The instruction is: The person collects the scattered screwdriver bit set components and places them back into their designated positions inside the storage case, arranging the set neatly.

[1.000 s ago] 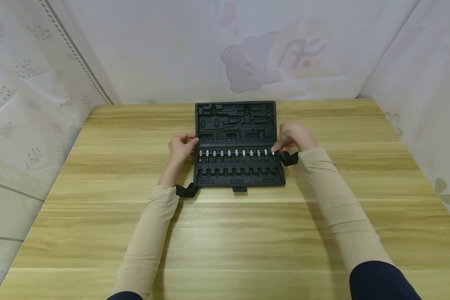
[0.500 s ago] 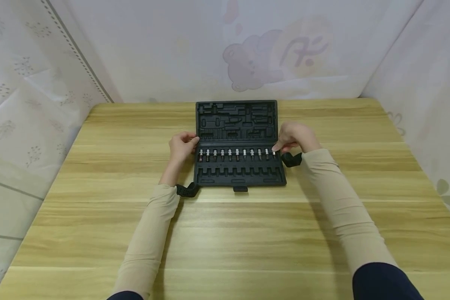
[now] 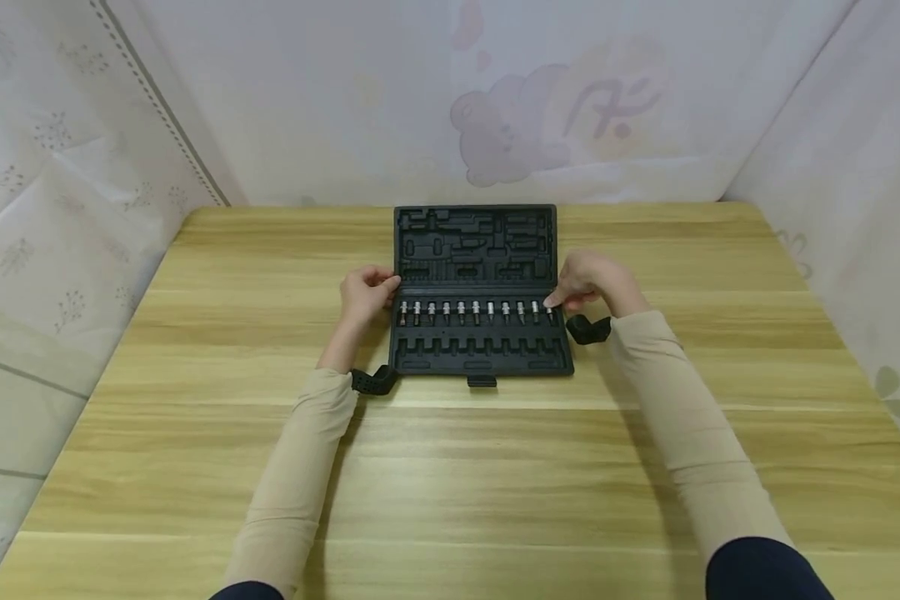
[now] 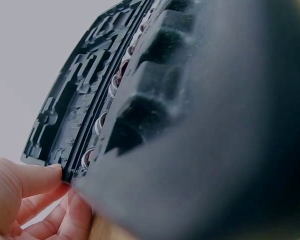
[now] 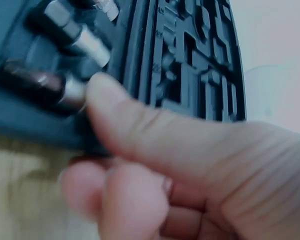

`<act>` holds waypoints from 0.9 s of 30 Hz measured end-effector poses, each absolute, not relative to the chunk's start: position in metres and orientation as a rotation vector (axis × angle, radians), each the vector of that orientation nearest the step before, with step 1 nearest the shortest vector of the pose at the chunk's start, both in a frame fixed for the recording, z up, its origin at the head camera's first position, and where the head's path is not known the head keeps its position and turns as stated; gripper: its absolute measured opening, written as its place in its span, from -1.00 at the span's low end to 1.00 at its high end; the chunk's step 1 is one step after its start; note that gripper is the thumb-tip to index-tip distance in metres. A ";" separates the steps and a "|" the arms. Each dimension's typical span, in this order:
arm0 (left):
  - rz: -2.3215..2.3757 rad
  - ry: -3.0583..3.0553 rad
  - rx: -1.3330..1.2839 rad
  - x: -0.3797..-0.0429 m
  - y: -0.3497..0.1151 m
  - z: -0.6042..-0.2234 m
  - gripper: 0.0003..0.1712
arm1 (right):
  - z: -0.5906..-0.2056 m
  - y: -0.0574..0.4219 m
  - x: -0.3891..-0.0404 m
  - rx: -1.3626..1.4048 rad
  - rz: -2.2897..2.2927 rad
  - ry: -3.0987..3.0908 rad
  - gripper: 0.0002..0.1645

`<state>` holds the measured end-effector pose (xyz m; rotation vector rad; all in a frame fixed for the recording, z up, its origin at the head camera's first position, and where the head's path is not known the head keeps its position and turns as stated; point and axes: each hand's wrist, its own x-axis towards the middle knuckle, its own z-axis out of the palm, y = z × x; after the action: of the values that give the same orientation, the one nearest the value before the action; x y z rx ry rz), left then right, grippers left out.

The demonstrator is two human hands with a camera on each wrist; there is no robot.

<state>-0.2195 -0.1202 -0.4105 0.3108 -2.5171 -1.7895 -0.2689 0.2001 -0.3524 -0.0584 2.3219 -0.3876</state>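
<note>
A black socket case (image 3: 480, 364) lies unfolded on the table, its moulded lid (image 3: 476, 243) at the far side. Across its near half runs a row of silver bit sockets (image 3: 461, 312) with dark shafts. My left hand (image 3: 360, 298) pinches the case's left edge near the hinge, thumb (image 4: 39, 177) on top and fingers below. At the right edge is my right hand (image 3: 596, 279). Its thumb (image 5: 155, 129) touches the silver end of the last bit socket (image 5: 74, 95), while the other fingers curl beside and under the case edge.
The wooden table (image 3: 435, 483) reaches past the case on every side. A patterned curtain (image 3: 330, 100) hangs behind it, with more cloth at left and right. Black wrist mounts (image 3: 375, 381) sit close to the case's sides.
My right wrist has sunk slightly toward me, its thumb still at the last bit socket. The left hand keeps its hold, and the case stays in place as the head view shifts a little.
</note>
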 end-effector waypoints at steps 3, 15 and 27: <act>-1.804 -2.538 0.318 -0.220 -0.121 -0.410 -0.80 | -0.356 0.207 -0.265 -0.058 -0.522 2.305 -0.61; -1.823 -2.653 0.300 -0.229 -0.128 -0.394 -0.74 | -0.346 0.210 -0.268 0.022 -0.817 2.507 -0.57; -1.969 -2.609 0.289 -0.253 -0.125 -0.374 -0.56 | -0.351 0.206 -0.281 0.048 -1.106 2.564 -0.39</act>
<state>-0.2527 -0.1253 -0.3743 0.2887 -2.6092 -1.9690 -0.2809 0.2064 -0.3509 0.0479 2.5638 -1.1061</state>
